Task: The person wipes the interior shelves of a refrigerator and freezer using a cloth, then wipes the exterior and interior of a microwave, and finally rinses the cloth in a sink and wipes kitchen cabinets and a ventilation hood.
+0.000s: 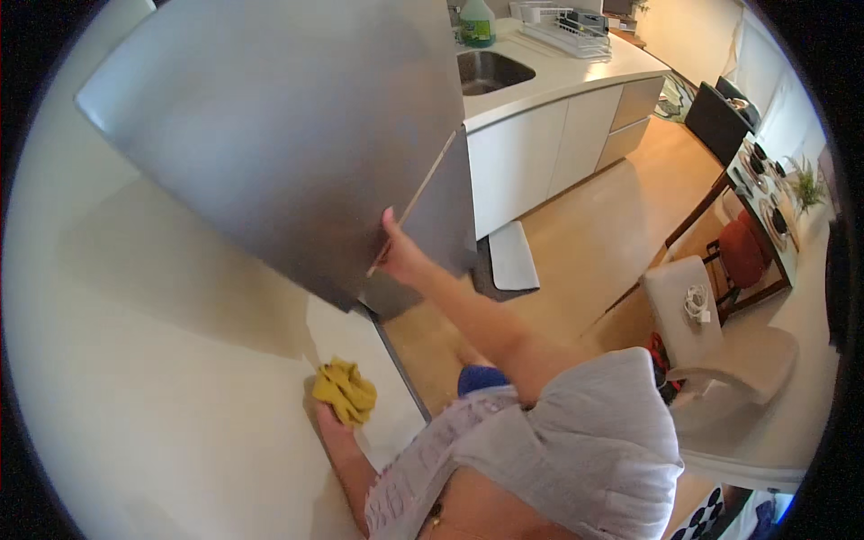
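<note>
A bunched yellow cloth (345, 391) is in my left hand (333, 414), close to the pale wall at lower left; the cloth hides most of the fingers. My right hand (403, 258) reaches up to the tall grey refrigerator (290, 135). Its thumb points upward against the upper door, while the fingers curl out of sight into the seam (430, 177) between the upper and lower doors. Both refrigerator doors look closed.
Right of the refrigerator stands a white counter (574, 75) with a sink (493, 71), a green-liquid bottle (477, 25) and a dish rack (567, 34). A mat (513, 256) lies below. Farther right are a set dining table (776, 223) and a chair (682, 304) holding a white cable (696, 303).
</note>
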Motion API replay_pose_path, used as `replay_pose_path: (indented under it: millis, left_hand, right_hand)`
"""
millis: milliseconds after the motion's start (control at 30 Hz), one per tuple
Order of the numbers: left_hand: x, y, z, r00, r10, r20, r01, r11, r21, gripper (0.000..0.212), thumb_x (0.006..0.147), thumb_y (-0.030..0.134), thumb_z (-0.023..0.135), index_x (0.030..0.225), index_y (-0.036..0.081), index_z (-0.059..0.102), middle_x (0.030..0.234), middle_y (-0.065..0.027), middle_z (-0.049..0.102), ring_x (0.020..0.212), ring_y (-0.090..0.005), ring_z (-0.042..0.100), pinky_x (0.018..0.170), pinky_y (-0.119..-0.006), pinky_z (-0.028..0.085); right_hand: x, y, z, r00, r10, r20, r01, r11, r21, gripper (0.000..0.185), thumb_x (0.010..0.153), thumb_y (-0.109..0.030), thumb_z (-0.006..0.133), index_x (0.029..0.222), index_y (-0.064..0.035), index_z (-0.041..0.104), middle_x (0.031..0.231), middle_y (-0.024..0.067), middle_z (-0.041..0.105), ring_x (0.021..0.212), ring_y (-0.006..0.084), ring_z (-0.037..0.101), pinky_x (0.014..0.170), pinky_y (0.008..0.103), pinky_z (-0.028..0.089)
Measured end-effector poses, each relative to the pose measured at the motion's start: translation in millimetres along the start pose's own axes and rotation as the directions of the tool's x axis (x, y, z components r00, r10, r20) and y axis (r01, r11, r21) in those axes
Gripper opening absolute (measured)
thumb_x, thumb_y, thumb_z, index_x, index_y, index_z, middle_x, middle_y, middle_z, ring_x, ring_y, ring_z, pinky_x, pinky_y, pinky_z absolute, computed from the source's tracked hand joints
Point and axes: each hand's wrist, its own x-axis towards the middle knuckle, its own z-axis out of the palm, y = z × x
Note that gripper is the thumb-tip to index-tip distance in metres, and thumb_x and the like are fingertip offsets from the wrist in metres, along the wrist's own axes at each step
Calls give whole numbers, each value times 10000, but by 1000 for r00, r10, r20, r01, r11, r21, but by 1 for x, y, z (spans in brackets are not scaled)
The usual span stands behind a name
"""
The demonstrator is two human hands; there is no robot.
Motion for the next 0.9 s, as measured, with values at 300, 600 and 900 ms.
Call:
replay_pose_path:
  millis: [300, 600, 900]
  left_hand:
    - [84, -24, 66, 888, -216, 407, 308, 935, -178, 309, 899, 263, 419, 1090, 41, 518, 1048, -103, 571, 951, -241, 558, 845, -392, 461]
    - [178, 21, 103, 982, 17, 189, -115, 844, 523, 244, 906, 153, 382, 1042, 21, 534, 956, -100, 594, 859, -222, 585, 728, -340, 482]
    - [403, 91, 175, 847, 246, 472, -420, -235, 877, 483, 836, 362, 443, 1152, 0, 485, 1159, -208, 513, 1142, -346, 414, 949, -411, 311]
  right_hand:
    - [-182, -122, -198, 903, -423, -76, 335, 804, -492, 579, 866, -464, 443, 1237, -20, 409, 1233, 102, 461, 1114, 255, 441, 933, 360, 372]
    - [-316, -223, -198, 642, -597, -481, 453, 802, -390, 567, 875, -455, 385, 1301, -83, 345, 1284, 64, 425, 1153, 247, 426, 974, 395, 346]
    - [-306, -301, -321, 271, -704, -657, 546, 674, -497, 536, 831, -469, 436, 1228, -111, 405, 1157, 75, 485, 1048, 279, 479, 836, 464, 440]
